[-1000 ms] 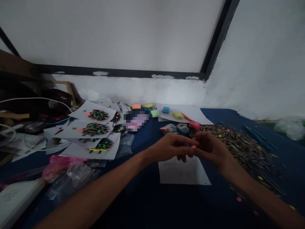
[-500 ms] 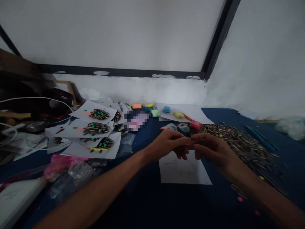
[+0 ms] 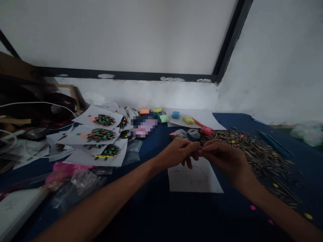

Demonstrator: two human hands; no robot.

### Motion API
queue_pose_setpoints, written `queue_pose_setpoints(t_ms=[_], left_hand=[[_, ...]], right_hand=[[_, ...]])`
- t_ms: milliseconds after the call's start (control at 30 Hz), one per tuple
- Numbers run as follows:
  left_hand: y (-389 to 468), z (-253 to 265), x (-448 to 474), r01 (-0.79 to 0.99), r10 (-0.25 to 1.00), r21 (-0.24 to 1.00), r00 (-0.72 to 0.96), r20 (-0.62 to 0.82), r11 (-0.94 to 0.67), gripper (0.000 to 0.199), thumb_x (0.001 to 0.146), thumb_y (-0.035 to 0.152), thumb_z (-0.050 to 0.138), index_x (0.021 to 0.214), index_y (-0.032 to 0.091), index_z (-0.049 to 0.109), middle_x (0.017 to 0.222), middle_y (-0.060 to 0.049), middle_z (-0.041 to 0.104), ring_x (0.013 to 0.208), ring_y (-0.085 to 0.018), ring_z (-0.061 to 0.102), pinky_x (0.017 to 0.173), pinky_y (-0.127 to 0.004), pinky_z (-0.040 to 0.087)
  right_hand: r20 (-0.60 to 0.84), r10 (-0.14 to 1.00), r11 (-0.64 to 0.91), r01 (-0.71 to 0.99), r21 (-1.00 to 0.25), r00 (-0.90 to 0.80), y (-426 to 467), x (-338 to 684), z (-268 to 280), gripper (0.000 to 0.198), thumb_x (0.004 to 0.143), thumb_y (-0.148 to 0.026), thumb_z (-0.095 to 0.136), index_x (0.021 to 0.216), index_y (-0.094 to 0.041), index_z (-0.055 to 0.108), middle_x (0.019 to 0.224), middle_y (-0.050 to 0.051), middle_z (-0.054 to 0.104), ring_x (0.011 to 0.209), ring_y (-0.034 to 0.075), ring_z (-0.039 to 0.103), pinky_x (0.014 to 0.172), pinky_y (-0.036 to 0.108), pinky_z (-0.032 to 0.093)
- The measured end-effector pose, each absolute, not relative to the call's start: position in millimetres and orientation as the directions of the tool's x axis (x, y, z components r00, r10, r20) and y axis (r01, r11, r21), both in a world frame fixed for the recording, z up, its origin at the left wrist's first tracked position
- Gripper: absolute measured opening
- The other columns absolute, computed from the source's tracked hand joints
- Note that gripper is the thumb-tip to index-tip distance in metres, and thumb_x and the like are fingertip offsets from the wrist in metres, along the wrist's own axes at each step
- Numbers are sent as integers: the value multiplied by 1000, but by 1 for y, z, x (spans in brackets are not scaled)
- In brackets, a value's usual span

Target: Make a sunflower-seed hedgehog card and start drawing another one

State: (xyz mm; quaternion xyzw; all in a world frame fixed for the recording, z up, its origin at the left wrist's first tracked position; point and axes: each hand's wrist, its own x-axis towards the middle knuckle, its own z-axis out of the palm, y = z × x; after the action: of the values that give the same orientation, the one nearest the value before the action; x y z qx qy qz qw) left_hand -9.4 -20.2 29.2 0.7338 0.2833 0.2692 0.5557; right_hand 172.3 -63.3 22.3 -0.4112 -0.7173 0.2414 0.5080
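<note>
My left hand (image 3: 179, 152) and my right hand (image 3: 224, 158) meet fingertip to fingertip, both closed in a pinch. Between them shows a small reddish piece (image 3: 200, 152), mostly covered by the fingers; its kind is unclear. Just below the hands lies a white sheet (image 3: 195, 185) bearing a faint pencil outline, partly hidden by the fingers. To the right spreads a heap of striped sunflower seeds (image 3: 259, 154), with my right forearm over its near edge. A red packet (image 3: 207, 130) sits right behind my hands.
Sheets with seed-covered animal figures (image 3: 101, 134) overlap at the left. Blue (image 3: 176, 114), yellow (image 3: 187, 120) and green (image 3: 164, 118) packets lie at the back. Clear plastic bags (image 3: 84, 179), a white box (image 3: 20, 208) and blue tweezer-like tools (image 3: 276, 143) are around.
My right hand's fingers have drawn in tighter against my left fingertips, and the wrist has turned slightly. My left hand has barely moved. The view has shifted a little.
</note>
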Motion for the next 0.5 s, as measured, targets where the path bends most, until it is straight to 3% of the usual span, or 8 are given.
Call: queue_pose_setpoints(t_ms=[67, 133, 267, 367, 500], left_hand=[[-16, 28, -14, 266, 769, 882, 621, 151, -388, 26, 90, 30, 46, 92, 12, 65, 78, -4, 65, 59, -10, 60, 55, -21, 46], [-13, 26, -19, 463, 792, 709, 568, 223, -532, 18, 82, 19, 56, 96, 15, 67, 87, -4, 67, 81, -15, 63, 74, -25, 48], [-12, 26, -26, 667, 756, 425, 652, 64, -612, 14, 75, 21, 60, 87, 17, 67, 95, -4, 66, 90, -19, 60, 77, -29, 46], [-15, 30, -26, 724, 778, 384, 628, -24, -573, 13, 76, 21, 57, 83, 18, 66, 91, -4, 67, 87, -19, 61, 73, -28, 45], [-14, 29, -23, 753, 805, 396, 591, -55, -526, 14, 77, 25, 56, 84, 18, 66, 87, -4, 68, 83, -19, 62, 69, -27, 45]], right_hand=[[516, 843, 529, 403, -747, -151, -64, 174, 25, 5, 79, -28, 69, 77, -23, 68, 82, 3, 64, 79, 18, 62, 64, 30, 50], [489, 855, 507, 479, -717, -174, -64, 176, 26, 8, 80, -30, 67, 79, -23, 68, 81, 4, 66, 77, 18, 62, 61, 29, 49], [454, 863, 482, 634, -605, -222, -66, 178, 24, 12, 82, -33, 63, 86, -22, 68, 73, 2, 65, 62, 15, 59, 51, 26, 44], [440, 853, 499, 689, -526, -282, -69, 175, 24, 10, 84, -30, 61, 86, -22, 67, 66, -1, 63, 50, 11, 53, 46, 23, 41], [424, 806, 582, 688, -435, -413, -74, 167, 24, 10, 86, -23, 55, 81, -21, 64, 70, 1, 64, 52, 9, 54, 47, 21, 40]])
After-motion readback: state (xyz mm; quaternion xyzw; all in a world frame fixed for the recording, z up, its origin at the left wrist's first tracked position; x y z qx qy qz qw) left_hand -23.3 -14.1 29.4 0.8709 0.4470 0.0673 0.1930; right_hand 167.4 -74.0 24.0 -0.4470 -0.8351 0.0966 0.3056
